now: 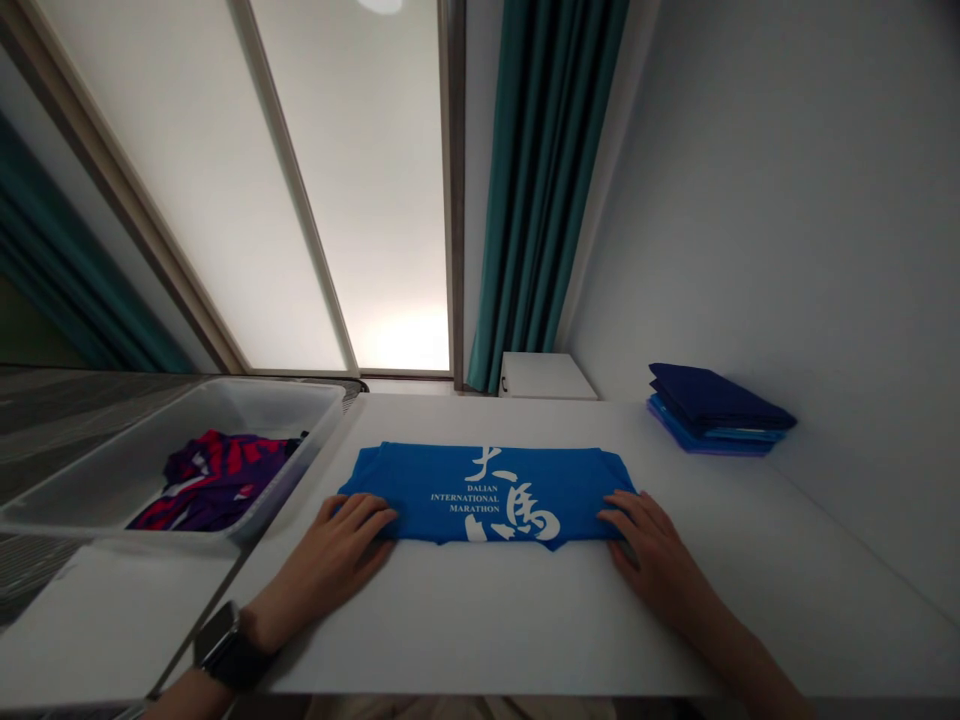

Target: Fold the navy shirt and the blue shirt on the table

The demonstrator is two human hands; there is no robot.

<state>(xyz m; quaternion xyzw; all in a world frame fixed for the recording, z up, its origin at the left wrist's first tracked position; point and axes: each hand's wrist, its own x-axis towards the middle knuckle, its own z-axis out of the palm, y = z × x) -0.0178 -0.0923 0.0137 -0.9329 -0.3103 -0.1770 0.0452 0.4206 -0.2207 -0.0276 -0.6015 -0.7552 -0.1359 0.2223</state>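
A bright blue T-shirt (487, 490) with white lettering lies folded into a long strip on the white table (525, 620). My left hand (341, 545) rests on its left end, fingers stretched flat on the cloth. My right hand (649, 540) lies on its right end, fingers flat and slightly spread along the near edge. A dark watch (225, 645) sits on my left wrist. Neither hand grips anything.
A clear plastic bin (135, 470) at the left holds a crumpled purple and red garment (214, 480). A stack of folded blue clothes (712, 410) lies at the back right by the wall. Behind the table are a window, teal curtains (540, 190) and a small white cabinet (544, 377).
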